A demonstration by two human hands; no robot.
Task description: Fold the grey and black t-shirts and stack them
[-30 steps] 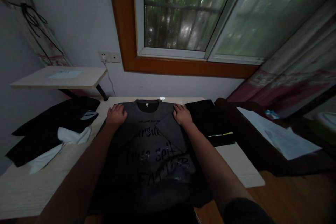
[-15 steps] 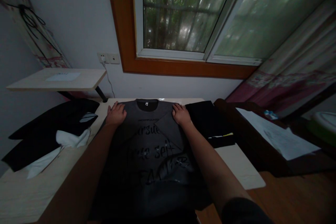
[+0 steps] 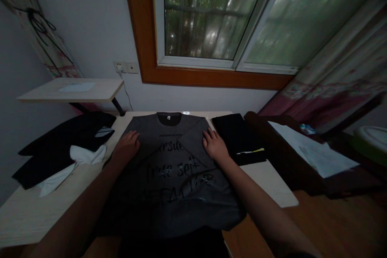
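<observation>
A dark grey T-shirt (image 3: 178,157) with black lettering lies spread face up on the table, its collar toward the wall and its hem hanging over the near edge. My left hand (image 3: 128,145) rests flat on the shirt's left side, below the shoulder, fingers stretched out. On the opposite side my right hand (image 3: 215,145) lies on the cloth near the sleeve, its fingers extended too. Neither hand grips the fabric. A folded black garment (image 3: 237,135) is just right of my right hand.
Dark clothes (image 3: 60,145) and a white cloth (image 3: 87,155) lie at the left on the pale table (image 3: 36,213), by a raised shelf (image 3: 75,94). Right of the table stands dark brown furniture (image 3: 287,169) with a paper sheet (image 3: 314,149) on it. A window is beyond the table.
Both hands have slid from the shirt's shoulders toward me, down along its sides, moving slightly outward. The shirt remains spread on the table.
</observation>
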